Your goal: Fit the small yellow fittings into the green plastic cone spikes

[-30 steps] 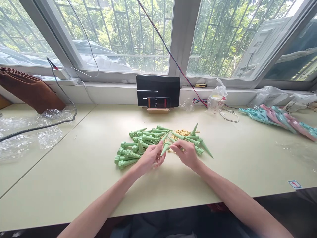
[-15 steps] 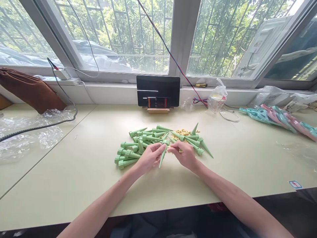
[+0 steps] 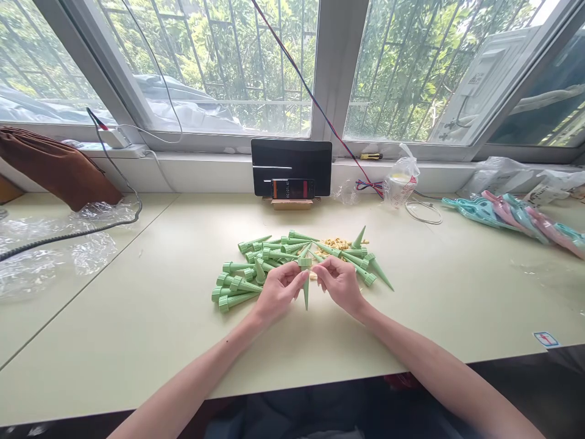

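Note:
My left hand [image 3: 278, 291] pinches a green plastic watering spike [image 3: 306, 295] near its ribbed cap, the tip pointing down. Just to its right, my right hand [image 3: 340, 284] has thumb and index finger pressed together beside the cap; whatever they hold is hidden or too small to make out. A heap of similar green spikes [image 3: 237, 301] lies behind and left of my left hand. More spikes [image 3: 379, 273] lie beyond my right hand, one standing on its cap. Small yellow plastic pieces [image 3: 337, 244] are piled among them, partly covered.
At the back a dark tablet [image 3: 292, 160] leans behind a phone [image 3: 295, 189] on a cardboard stand [image 3: 292, 205]. A bagged cup [image 3: 401, 186], a coiled white cable [image 3: 424, 213] and teal and pink hangers [image 3: 489, 216] lie right. Clear plastic wrap [image 3: 82, 244] and a brown bag [image 3: 55, 167] lie left.
The held spike has turned from slanting to nearly vertical, its cap shifting slightly toward me. My right fingers have drawn a little to the right and closed more tightly together.

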Demonstrator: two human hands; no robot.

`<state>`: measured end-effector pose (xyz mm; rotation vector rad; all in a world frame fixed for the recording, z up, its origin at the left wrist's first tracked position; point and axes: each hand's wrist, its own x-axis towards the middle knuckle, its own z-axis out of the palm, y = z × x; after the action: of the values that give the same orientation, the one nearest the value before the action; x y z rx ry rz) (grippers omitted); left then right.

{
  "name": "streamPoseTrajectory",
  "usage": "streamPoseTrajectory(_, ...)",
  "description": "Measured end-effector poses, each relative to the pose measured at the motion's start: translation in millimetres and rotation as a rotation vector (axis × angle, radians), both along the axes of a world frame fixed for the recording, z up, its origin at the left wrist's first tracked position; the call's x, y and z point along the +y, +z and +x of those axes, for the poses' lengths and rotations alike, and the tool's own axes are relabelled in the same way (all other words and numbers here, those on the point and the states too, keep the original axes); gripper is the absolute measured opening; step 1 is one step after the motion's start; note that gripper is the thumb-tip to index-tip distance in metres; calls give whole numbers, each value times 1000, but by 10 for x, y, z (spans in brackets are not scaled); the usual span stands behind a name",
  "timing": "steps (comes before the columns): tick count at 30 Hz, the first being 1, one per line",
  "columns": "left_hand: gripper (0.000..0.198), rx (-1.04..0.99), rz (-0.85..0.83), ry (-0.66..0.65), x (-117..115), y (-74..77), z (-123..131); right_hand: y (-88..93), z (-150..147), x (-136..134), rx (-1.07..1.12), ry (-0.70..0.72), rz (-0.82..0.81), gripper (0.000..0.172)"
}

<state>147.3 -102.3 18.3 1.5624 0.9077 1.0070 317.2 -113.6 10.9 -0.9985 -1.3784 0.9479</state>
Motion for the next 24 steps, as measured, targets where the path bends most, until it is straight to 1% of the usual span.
streamPoseTrajectory(4, 38, 28, 57, 37, -17, -11, 4, -1, -11, 1, 106, 36, -82, 37)
streamPoseTrajectory(7, 37, 66, 135, 71, -16, -19, 10, 1, -15, 15, 184, 91, -157, 42)
streamPoseTrajectory(12, 27, 202, 360, 88, 14, -70, -14, 2, -2, 62, 278, 186, -301, 49)
streamPoseTrajectory(14, 23, 270, 456, 79, 25, -87, -40, 9, 8, 78, 321, 231, -360, 52)
streamPoseTrajectory(17, 22, 360, 562, 44, 37, -99, -91, 33, 22, 90, 358, 290, -444, 53)
streamPoseTrajectory(19, 22, 370, 597, 8, 46, -96, -118, 54, 27, 92, 371, 324, -487, 54)
streamPoseTrajectory(21, 21, 342, 613, -2, 55, -81, -127, 72, 27, 93, 375, 332, -493, 54)
streamPoseTrajectory(24, 18, 307, 574, 57, 64, -35, -99, 89, 24, 99, 379, 265, -424, 54)
